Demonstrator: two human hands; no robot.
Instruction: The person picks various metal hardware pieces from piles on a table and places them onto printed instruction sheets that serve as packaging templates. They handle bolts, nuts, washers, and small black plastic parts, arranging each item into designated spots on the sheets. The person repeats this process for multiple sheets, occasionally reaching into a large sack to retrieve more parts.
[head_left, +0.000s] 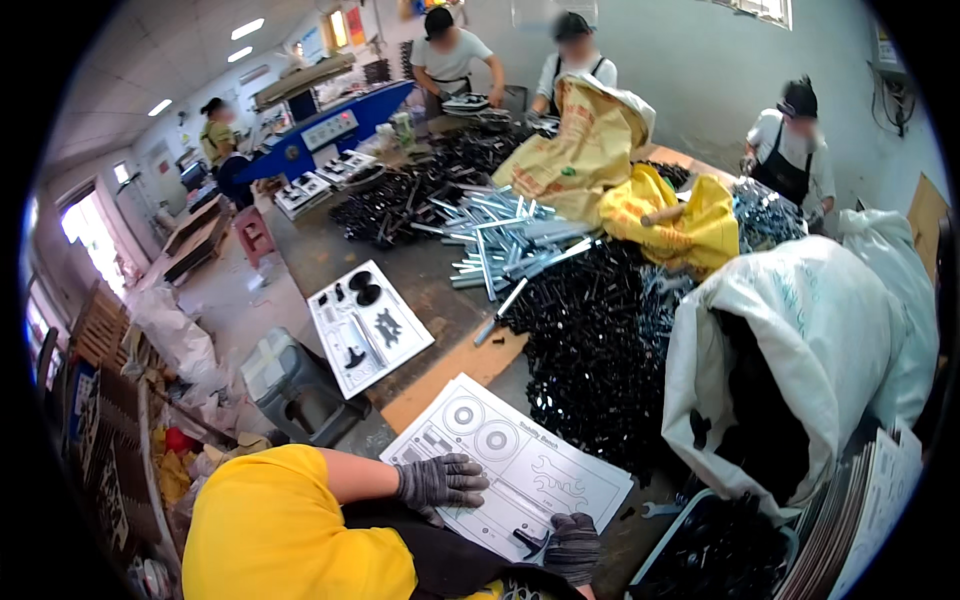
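Note:
A stack of white printed sheets (600,482) with outline drawings of discs, wrenches and rods lies on the table before me. My left hand (443,482), in a dark grey glove, rests flat on it with fingers stretched out. My right hand (573,548), gloved alike, is at the lower right edge of the sheets, its fingers curled and partly hidden from view. Just left of it a black T-shaped handle (530,543) lies on the top sheet; I cannot tell whether the fingers touch it. Further off, a white board (395,345) carries black discs, a rod and other parts.
Piles of black parts (590,340) and silver tubes (500,235) cover the table. An open white sack (800,310) bulges at right, above a bin (715,555) of black parts. Yellow sacks (670,215) stand behind. A grey stool (300,385) is at left. Several people work farther off.

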